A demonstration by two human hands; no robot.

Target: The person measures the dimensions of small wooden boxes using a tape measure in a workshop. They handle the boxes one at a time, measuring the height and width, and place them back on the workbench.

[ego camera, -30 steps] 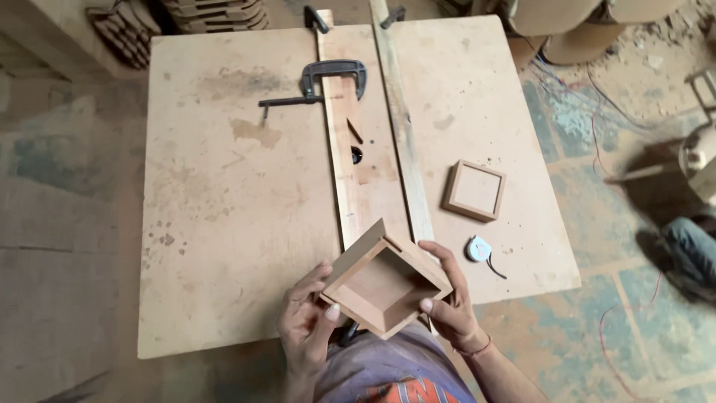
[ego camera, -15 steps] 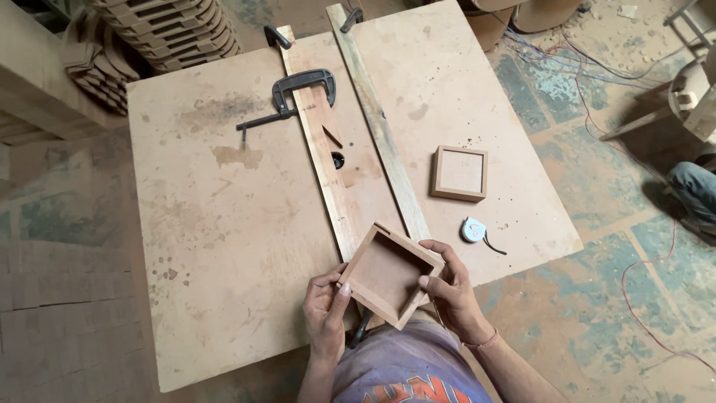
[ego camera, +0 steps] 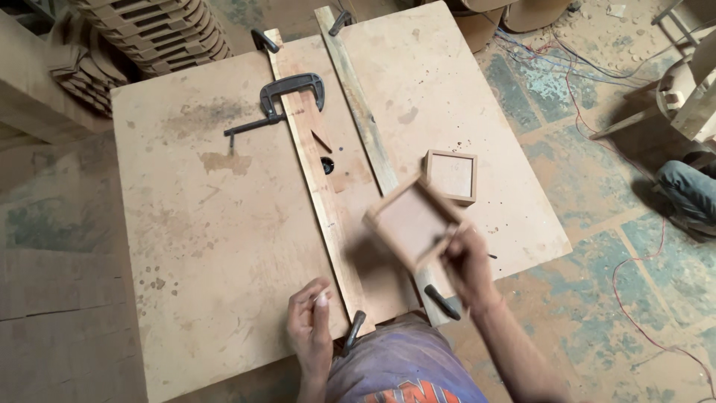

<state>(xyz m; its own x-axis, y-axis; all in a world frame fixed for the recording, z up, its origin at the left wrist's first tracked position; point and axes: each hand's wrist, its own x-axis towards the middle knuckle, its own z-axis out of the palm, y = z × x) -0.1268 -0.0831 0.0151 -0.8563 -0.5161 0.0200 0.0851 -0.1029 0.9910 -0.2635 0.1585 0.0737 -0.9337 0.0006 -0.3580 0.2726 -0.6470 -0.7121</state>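
My right hand holds a small square wooden box by its near edge, lifted above the worktable and blurred by motion. Its open side faces away from me. Just beyond it, a second square wooden box lies flat on the table. My left hand is off the box and rests at the table's near edge with its fingers loosely curled, holding nothing, beside a clamp handle.
Two long wooden strips run across the table, held by a black C-clamp and further clamps at both ends. Stacked wooden parts lie at the top left. Cables and another person's leg are on the right.
Both hands held the box before. Now my left hand has let go and dropped to the table edge, while my right hand carries the box up and to the right, toward the second box.
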